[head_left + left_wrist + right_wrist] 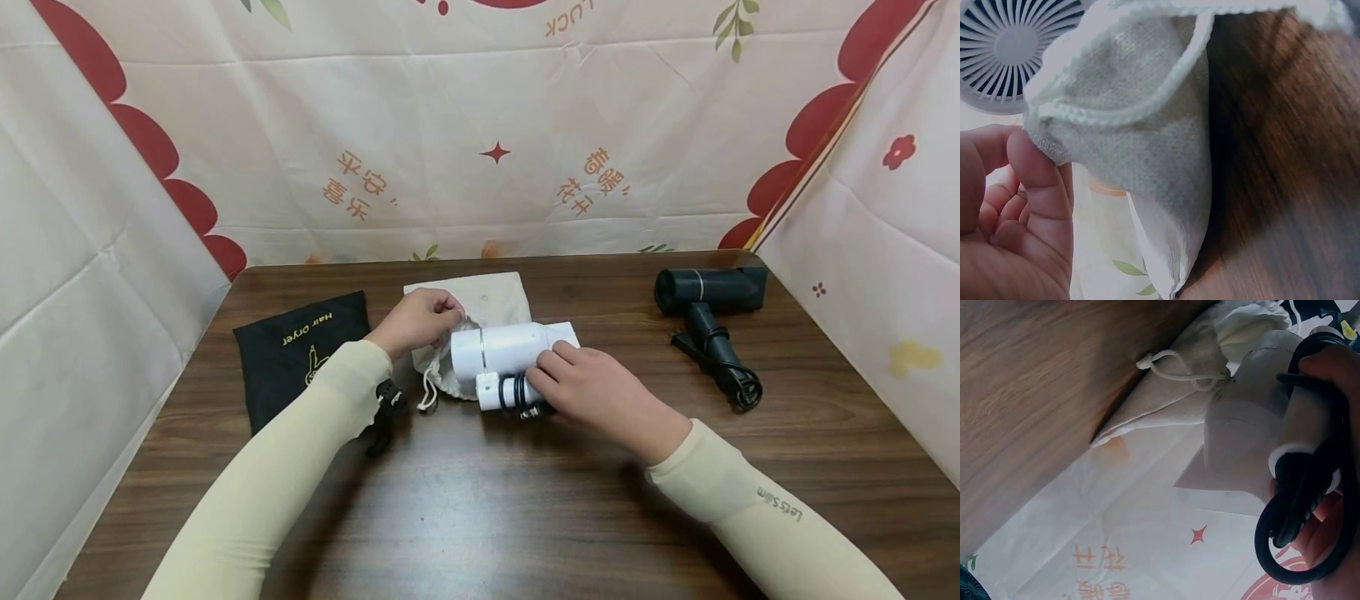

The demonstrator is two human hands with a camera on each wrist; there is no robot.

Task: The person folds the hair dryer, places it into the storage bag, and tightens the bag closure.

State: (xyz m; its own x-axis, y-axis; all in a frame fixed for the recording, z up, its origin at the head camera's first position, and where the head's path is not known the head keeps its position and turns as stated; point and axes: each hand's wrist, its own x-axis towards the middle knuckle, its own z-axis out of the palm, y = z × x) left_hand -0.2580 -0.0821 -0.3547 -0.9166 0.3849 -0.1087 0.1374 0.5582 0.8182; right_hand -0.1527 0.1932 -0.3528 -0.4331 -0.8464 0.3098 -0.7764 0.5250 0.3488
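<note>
Black pouch (273, 367), left of frame, says "Hair Dryer" in yellow; right sleeve (780, 517) reads "Lets Slim". Mid-frame, left hand (420, 318)'s pinching a coarse-weave drawstring bag (495, 293), right hand (600, 392)'s wrapped round a smooth white dryer (510, 347)'s handle (489, 392).

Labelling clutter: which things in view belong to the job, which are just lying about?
In the job:
white hair dryer, gripped by right fingers
cream drawstring bag, pinched by left fingers

Lying about:
black hair dryer
black pouch
</note>
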